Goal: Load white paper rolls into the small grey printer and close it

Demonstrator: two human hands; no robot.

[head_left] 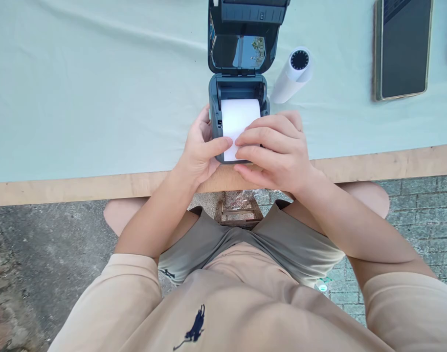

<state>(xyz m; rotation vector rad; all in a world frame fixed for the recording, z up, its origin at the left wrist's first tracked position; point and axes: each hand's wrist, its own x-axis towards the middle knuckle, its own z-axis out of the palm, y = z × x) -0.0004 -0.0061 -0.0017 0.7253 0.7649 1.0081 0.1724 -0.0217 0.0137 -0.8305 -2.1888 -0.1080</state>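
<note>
A dark portable printer [213, 98] sits at the table's near edge, its lid [241, 63] swung up and back. White paper [241, 115] from a roll lies in its bay and reaches the front edge. My left hand [201, 146] grips the printer's left side, thumb pressed on the paper near the front. From the right, my right hand [275, 146] has its bent fingers on the paper's lower right part, the thumb lower at the front edge. Its fingertips look closed on the paper, though the underside of that grip is hidden.
A white tube-like roll [291, 78] with a dark toothed core stands right of the printer. A phone-like device with a dark screen [405, 49] lies farther right. Pale cloth [99, 98] covers the table, whose wooden edge [62, 188] runs before me. Below is a small wooden stool [238, 215].
</note>
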